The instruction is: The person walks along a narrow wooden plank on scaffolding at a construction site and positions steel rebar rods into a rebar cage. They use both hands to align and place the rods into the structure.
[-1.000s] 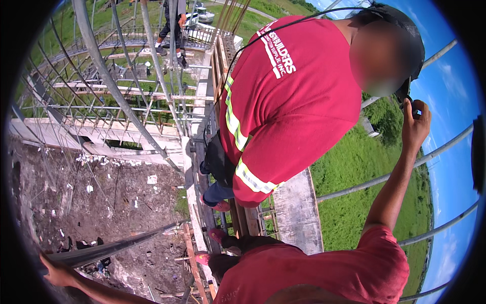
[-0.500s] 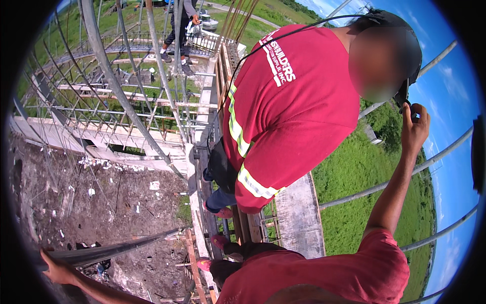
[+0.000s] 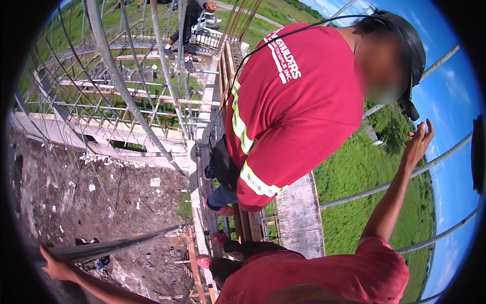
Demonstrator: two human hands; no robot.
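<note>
My left hand (image 3: pixel 59 267) is at the lower left, against a dark metal pole (image 3: pixel 114 247), its thumb stretched along the near end and its other fingers partly hidden. My right hand (image 3: pixel 419 143) is raised at the right, fingers apart and holding nothing. It is just below a black cap (image 3: pixel 412 55) on a co-worker's head, not touching it. A black cable (image 3: pixel 298 33) runs from the cap down over the back of the co-worker's red shirt (image 3: pixel 309 106), which has reflective bands.
The co-worker stands close ahead on narrow planks (image 3: pixel 243 223) along a concrete beam (image 3: pixel 195 177). To the left, the ground (image 3: pixel 116 202) lies far below, littered with debris. Slanted scaffold pipes (image 3: pixel 116 81) cross both sides. Another person (image 3: pixel 186 30) stands farther off beside rebar.
My right hand has let go of the black cap's front and dropped slightly, its fingers spreading. The co-worker's head and body have shifted slightly right. My left hand stays at the pole.
</note>
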